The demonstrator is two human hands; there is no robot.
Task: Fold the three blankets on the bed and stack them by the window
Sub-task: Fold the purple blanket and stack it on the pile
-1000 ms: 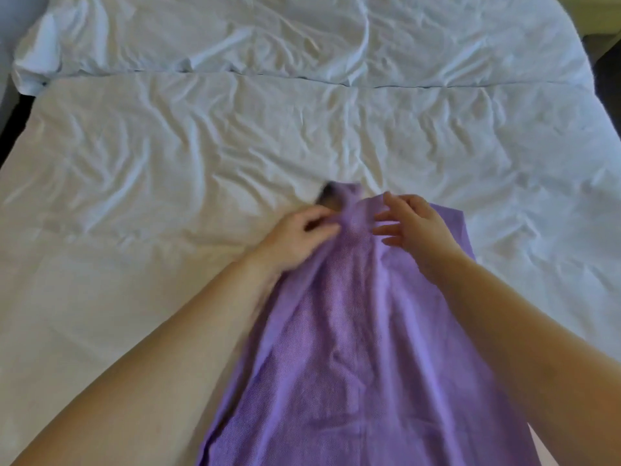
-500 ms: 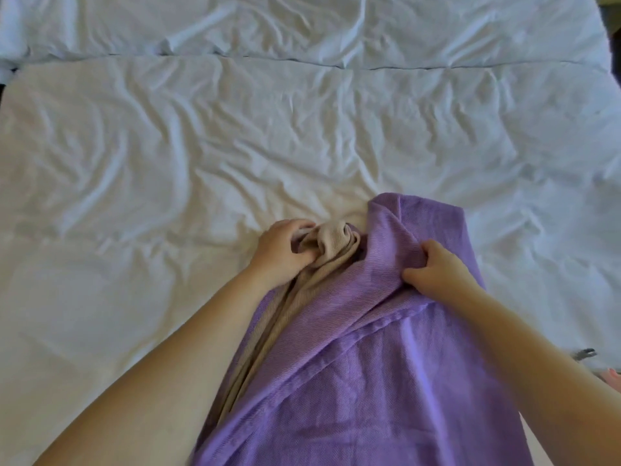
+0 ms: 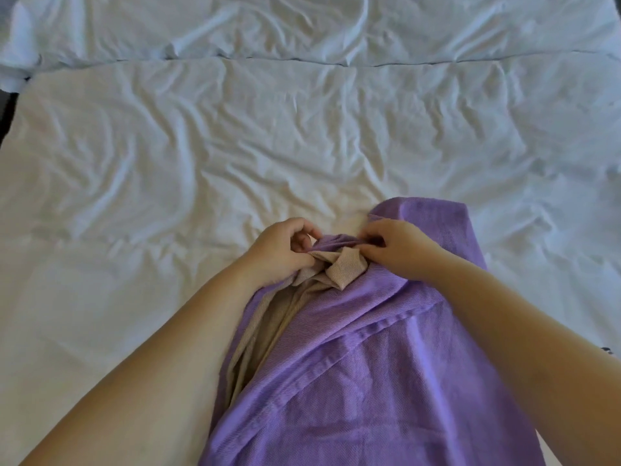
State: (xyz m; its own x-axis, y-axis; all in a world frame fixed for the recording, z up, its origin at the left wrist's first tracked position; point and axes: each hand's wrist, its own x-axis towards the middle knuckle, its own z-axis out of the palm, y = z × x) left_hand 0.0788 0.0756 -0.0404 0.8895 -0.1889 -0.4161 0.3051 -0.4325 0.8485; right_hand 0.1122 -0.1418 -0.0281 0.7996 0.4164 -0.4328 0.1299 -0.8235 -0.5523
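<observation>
Both hands meet over the near middle of the white bed (image 3: pixel 168 163), where a purple blanket (image 3: pixel 386 364) stretches towards the person. The left hand (image 3: pixel 279 250) pinches its bunched far edge, fingers curled tight on the cloth. The right hand (image 3: pixel 396 245) grips that same edge, beside a beige corner (image 3: pixel 342 269) poking out between them.

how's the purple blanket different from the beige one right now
The purple blanket shows a broad area and lies on top; the beige blanket peeks out beneath it, bunched into narrow folds. Purple reaches further up the bed; beige ends in a small corner between the hands. Both look ribbed and unfolded.
</observation>
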